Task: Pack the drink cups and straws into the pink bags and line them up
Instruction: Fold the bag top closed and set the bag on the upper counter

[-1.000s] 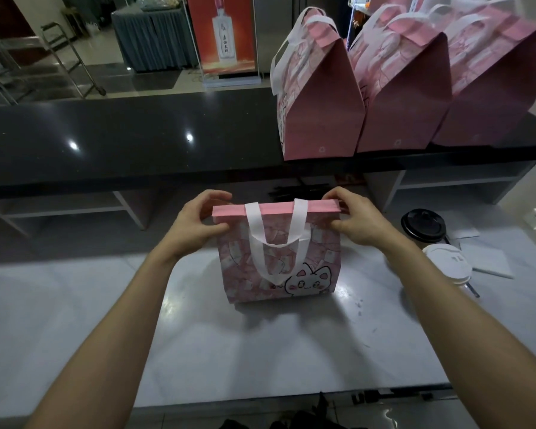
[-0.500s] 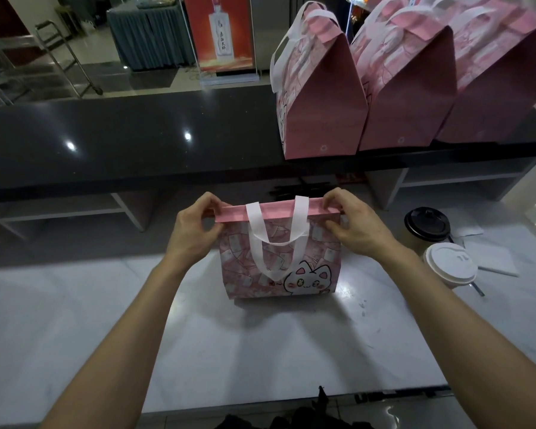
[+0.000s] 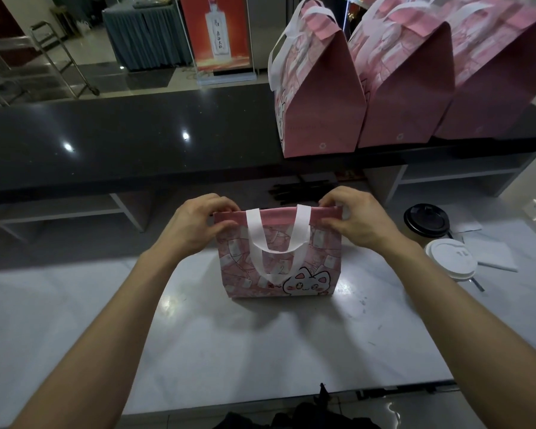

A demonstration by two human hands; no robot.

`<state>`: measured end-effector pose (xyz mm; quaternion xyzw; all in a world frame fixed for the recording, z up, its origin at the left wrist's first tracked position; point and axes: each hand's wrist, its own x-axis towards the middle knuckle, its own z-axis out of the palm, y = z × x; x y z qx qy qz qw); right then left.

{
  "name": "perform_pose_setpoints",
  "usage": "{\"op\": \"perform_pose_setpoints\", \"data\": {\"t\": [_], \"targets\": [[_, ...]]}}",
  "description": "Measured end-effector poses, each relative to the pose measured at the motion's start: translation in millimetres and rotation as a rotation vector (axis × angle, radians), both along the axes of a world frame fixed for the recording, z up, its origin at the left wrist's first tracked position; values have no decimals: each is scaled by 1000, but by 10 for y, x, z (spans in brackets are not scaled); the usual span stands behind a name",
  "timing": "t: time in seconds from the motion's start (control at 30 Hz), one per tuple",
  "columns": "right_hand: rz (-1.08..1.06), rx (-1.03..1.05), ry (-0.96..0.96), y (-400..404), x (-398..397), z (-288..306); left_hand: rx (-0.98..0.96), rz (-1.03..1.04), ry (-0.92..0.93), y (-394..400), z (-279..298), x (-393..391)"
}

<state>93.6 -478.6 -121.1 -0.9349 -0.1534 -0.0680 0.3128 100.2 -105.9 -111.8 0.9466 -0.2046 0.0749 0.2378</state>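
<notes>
A pink bag (image 3: 319,261) with a cartoon cat and white handles stands upright on the white marble counter (image 3: 260,351). Its top edge is pressed closed. My left hand (image 3: 195,227) pinches the top left corner and my right hand (image 3: 359,221) pinches the top right corner. To the right stand a cup with a black lid (image 3: 426,219) and a cup with a white lid (image 3: 450,258). What the bag holds is hidden.
Three closed pink bags (image 3: 322,100) stand in a row on the dark upper counter (image 3: 121,140) at the back right. White paper pieces (image 3: 495,258) lie right of the cups. A black object (image 3: 307,416) sits at the near edge.
Both hands have slid slightly inward along the bag's top edge, still pinching it. The bag stays in place.
</notes>
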Motion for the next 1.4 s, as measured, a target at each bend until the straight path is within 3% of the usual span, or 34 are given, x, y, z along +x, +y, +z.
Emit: {"op": "perform_pose_setpoints", "data": {"t": [0.57,0.8,0.97,1.13,1.2,1.4], "targets": [[-39,-8,51,-48,-69,-97,60,59,17,120,36,58],[24,-94,83,-76,-215,184,118,-21,295,143,364,48],[-1,71,-14,252,-167,600,-23,-29,139,-311,629,57],[135,-407,176,665,-32,754,315,-151,196,-822,631,133],[139,-439,133,714,-21,665,338,-171,218,-867,553,157],[223,-367,6,708,-36,471,290,-184,55,-797,425,140]]}}
